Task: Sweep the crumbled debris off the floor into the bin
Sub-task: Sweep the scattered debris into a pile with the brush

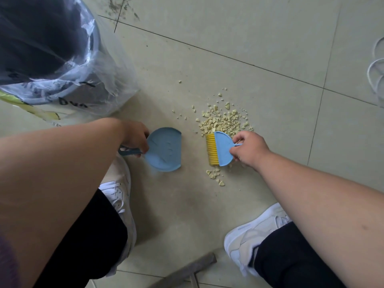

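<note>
Debris [223,121] lies heaped on the tiled floor [270,34], just beyond the right hand [248,149], with a few bits nearer. Fingers [239,140] pinch the blue brush [222,148], yellow bristles facing left. Left hand [136,138] is curled around the dustpan [164,149] handle, pan flat and apart from the heap. Lined bin [49,48] stands far left.

Pale yellow-green debris [223,121] heaped on tile floor [249,38]; clear-bagged dark bin [47,48] upright, well apart.
</note>
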The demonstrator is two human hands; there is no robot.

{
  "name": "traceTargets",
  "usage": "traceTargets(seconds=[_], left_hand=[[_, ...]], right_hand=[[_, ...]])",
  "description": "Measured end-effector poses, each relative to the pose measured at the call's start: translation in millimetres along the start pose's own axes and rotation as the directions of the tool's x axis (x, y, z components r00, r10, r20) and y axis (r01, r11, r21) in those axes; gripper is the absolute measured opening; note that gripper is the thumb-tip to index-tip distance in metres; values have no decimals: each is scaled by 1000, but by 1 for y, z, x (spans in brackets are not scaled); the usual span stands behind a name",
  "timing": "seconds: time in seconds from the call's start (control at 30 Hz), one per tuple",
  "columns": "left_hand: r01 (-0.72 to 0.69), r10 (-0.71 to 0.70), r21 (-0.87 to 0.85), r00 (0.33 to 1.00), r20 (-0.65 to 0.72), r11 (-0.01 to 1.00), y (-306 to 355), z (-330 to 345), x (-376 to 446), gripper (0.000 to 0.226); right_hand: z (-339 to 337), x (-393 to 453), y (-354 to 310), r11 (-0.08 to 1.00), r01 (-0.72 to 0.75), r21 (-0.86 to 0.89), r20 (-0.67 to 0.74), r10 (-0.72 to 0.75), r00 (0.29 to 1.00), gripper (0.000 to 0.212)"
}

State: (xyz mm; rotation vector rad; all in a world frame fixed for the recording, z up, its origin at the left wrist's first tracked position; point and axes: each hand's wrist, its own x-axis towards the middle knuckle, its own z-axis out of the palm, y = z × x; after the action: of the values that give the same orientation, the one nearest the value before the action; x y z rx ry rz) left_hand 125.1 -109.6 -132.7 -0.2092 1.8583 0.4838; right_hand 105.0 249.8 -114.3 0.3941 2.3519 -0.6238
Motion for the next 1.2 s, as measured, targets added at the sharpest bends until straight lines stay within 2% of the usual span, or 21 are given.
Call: traceTargets(seconds=[0.2, 0.3, 0.5, 0.7, 0.87, 1.03, 1.2], left_hand=[[34, -34, 9, 997, -67, 999, 4, -7, -8, 12], [61, -62, -11, 990, -124, 998, 4, -12, -12, 17], [93, -106, -94, 983, -147, 991, -11, -15, -21, 16], [103, -145, -273, 980, -139, 957, -38, -15, -16, 22], [54, -145, -431, 973, -180, 901, -61, -18, -7, 29], [6, -100, -452, 978, -185, 892, -68, -22, -8, 13], [-30, -60, -440, 980, -188, 897, -70, -18, -5, 24]], right_hand=[[-5, -4, -3, 982, -52, 179, 44, 45, 998, 23], [-1, -6, -13, 968, -63, 243, 75, 46, 996, 22], [20, -4, -53, 946, -53, 319, 93, 24, 995, 20], [49, 6, -103, 926, -36, 376, 122, -11, 992, 15], [72, 18, -136, 886, -41, 461, 125, -20, 992, 15], [81, 29, -148, 853, -75, 517, 90, 33, 995, 14], [71, 40, -132, 851, -92, 517, 46, 79, 996, 9]])
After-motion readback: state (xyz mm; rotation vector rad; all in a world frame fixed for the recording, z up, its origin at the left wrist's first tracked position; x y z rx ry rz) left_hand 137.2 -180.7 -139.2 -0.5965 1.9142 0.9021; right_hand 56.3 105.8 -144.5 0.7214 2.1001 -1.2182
